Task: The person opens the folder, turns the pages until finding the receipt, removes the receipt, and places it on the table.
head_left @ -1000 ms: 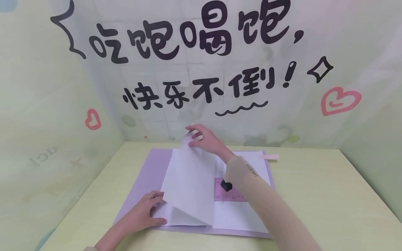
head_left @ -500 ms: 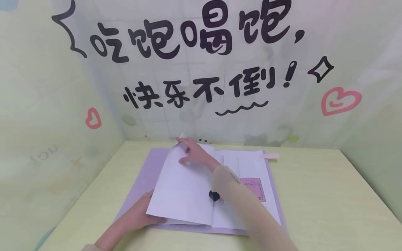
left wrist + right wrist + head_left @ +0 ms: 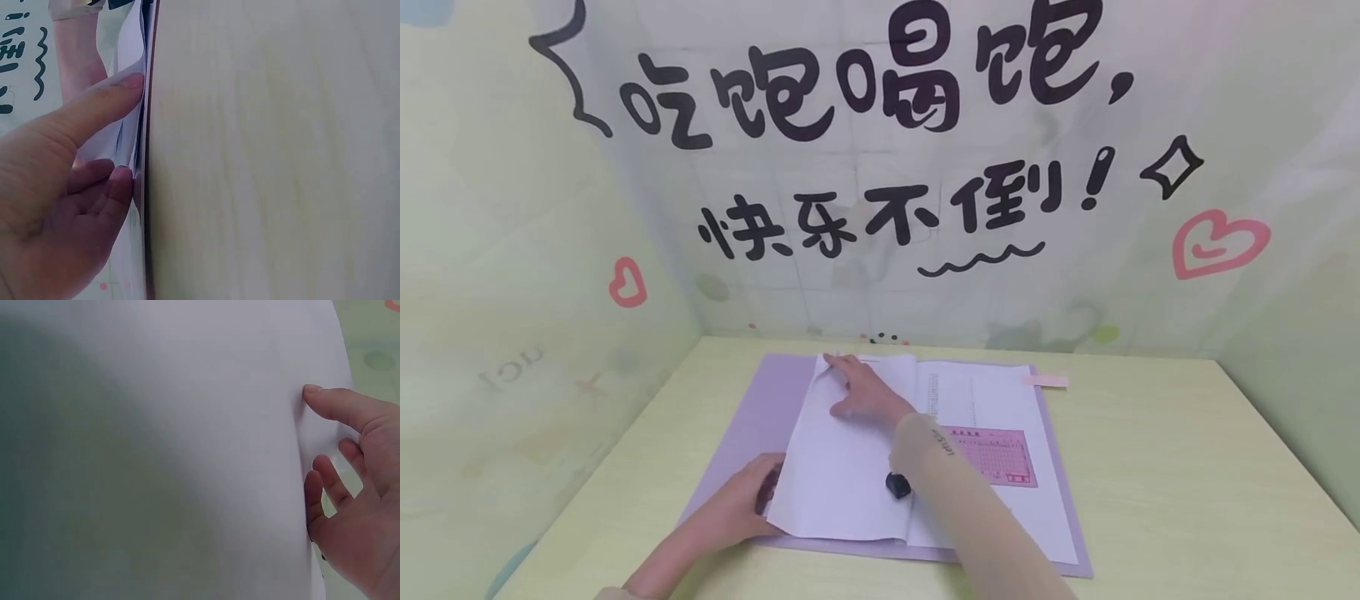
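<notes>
An open booklet with white pages (image 3: 842, 475) and a lilac cover (image 3: 752, 421) lies on the table. A pink printed block (image 3: 1000, 458) shows on its right-hand page, partly behind the right sleeve. My right hand (image 3: 868, 392) rests on the upper part of the left-hand page, fingers spread toward its top left corner; in the right wrist view its thumb (image 3: 331, 403) touches the white sheet. At the lower left edge of the pages, my left hand (image 3: 741, 504) touches the booklet, its fingertips partly hidden by the sheet. The left wrist view has its thumb (image 3: 106, 106) against the page edges.
The booklet lies on a pale wooden table (image 3: 1187, 467). A pink tab (image 3: 1045, 381) sticks out at its upper right edge. A small black object (image 3: 898, 485) shows beside the right sleeve. Behind stands a printed cloth backdrop (image 3: 820, 292).
The raised sheet has come down to the left, over the left-hand fingertips. My right hand has moved down and slightly left with it. The left hand has barely moved.
</notes>
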### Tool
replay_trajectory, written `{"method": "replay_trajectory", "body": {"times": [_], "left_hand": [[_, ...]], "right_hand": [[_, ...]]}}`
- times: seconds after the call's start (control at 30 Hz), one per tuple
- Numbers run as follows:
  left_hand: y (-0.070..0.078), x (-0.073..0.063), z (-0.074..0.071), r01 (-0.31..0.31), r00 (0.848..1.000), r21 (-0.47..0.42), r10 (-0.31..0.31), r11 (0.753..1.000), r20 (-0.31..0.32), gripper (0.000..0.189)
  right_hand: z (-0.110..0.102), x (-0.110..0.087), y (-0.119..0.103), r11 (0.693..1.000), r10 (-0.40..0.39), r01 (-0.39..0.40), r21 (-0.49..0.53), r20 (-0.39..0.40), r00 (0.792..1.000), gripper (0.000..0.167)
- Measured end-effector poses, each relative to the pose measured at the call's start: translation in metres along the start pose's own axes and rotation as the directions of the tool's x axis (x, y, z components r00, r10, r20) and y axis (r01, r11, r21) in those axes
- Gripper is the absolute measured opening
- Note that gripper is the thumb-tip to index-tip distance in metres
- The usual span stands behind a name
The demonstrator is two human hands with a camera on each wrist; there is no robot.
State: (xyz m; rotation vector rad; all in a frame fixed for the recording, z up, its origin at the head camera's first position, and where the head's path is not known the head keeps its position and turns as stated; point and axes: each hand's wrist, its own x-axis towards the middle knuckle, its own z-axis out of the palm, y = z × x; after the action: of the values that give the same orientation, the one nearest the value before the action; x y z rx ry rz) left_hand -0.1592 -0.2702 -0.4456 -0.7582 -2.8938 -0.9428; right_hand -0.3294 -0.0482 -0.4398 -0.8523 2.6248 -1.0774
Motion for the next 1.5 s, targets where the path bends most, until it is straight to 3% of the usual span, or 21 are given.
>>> {"method": "replay_trajectory", "body": {"times": [0.1, 0.2, 0.37, 0.47, 0.7, 0.83, 0.97, 1.03, 1.23, 1.5], "left_hand": [[0.002, 0.000, -0.001, 0.055, 0.998, -0.067, -0.053, 0.996, 0.026, 0.110], [0.006, -0.001, 0.000, 0.057, 0.998, -0.028, -0.057, 0.998, 0.028, 0.120], [0.010, -0.003, 0.002, 0.021, 1.000, 0.124, -0.023, 0.992, 0.012, 0.093], [0.010, -0.002, 0.003, 0.020, 1.000, 0.140, -0.021, 0.990, 0.005, 0.081], [0.014, -0.001, 0.005, 0.053, 0.999, 0.152, -0.053, 0.987, -0.007, 0.082], [0.016, -0.001, 0.003, 0.058, 0.998, 0.165, -0.061, 0.985, 0.010, 0.083], [0.017, 0.000, 0.000, 0.073, 0.997, 0.180, -0.077, 0.981, 0.018, 0.083], [0.018, 0.000, -0.002, 0.075, 0.997, 0.190, -0.081, 0.979, 0.019, 0.083], [0.020, 0.003, -0.002, 0.083, 0.995, 0.180, -0.092, 0.980, 0.041, 0.085], [0.022, 0.000, 0.002, 0.082, 0.995, 0.181, -0.090, 0.980, 0.038, 0.084]], "right_hand": [[0.001, -0.002, -0.002, 0.999, 0.022, -0.022, -0.024, 0.010, 1.000, 0.093], [0.001, -0.003, -0.004, 0.998, 0.032, -0.032, -0.057, 0.014, 0.999, 0.097], [0.002, -0.003, -0.006, 0.995, 0.057, -0.054, -0.085, 0.028, 0.998, 0.101], [0.003, -0.004, -0.007, 0.994, 0.076, -0.072, -0.078, 0.046, 0.996, 0.098], [0.002, -0.006, -0.012, 0.984, 0.094, -0.079, -0.160, 0.087, 0.992, 0.085], [-0.004, -0.010, -0.017, 0.983, 0.039, -0.022, -0.181, 0.089, 0.995, 0.074], [-0.011, -0.015, -0.020, 0.988, -0.073, 0.078, -0.131, 0.045, 0.996, 0.054], [-0.017, -0.020, -0.021, 0.992, -0.083, 0.083, -0.096, 0.005, 0.997, 0.048], [-0.042, -0.045, -0.015, 0.999, 0.035, -0.030, 0.044, -0.134, 0.990, 0.042], [-0.083, -0.098, 0.010, 0.989, 0.139, -0.146, -0.007, -0.256, 0.957, 0.039]]}}
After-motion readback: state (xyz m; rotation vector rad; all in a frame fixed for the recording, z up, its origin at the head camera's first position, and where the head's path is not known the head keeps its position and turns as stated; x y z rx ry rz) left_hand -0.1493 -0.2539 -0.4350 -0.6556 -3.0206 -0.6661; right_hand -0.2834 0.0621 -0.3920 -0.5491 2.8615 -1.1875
